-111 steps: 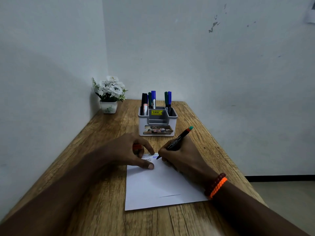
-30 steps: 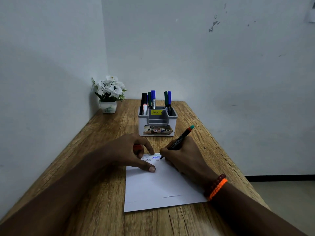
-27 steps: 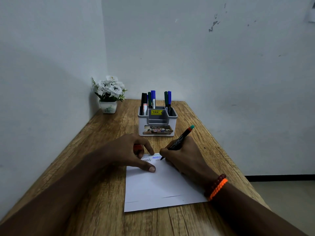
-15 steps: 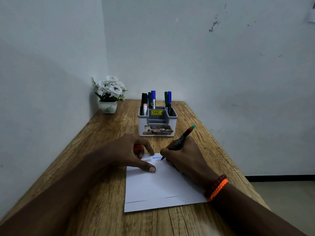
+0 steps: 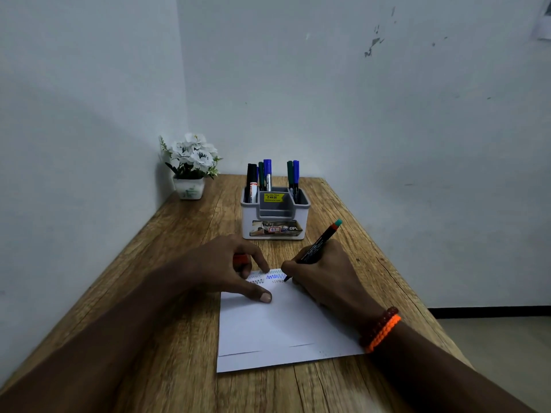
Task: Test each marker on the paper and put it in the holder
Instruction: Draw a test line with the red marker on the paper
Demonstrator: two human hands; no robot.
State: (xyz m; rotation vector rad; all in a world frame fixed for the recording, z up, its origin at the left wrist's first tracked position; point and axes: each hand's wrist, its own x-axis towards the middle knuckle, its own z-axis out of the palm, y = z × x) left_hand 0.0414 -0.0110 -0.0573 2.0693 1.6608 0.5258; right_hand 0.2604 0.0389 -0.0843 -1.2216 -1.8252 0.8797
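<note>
The right hand (image 5: 325, 274) pinched the marker (image 5: 316, 248) to scribble while the left hand (image 5: 226, 269), clutching its red cap (image 5: 240, 259), steadied the paper (image 5: 280, 326).

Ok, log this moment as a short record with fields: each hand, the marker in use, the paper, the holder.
right hand: grips the marker, tip on the paper
marker: black barrel, teal end, tilted up and away from the person
left hand: thumb and a finger press the paper; a red thing, maybe a cap, shows under its fingers
paper: flat on the table, zigzag test lines at its far edge
holder: behind the paper, markers standing in its left and right compartments
flower pot: far left corner
</note>
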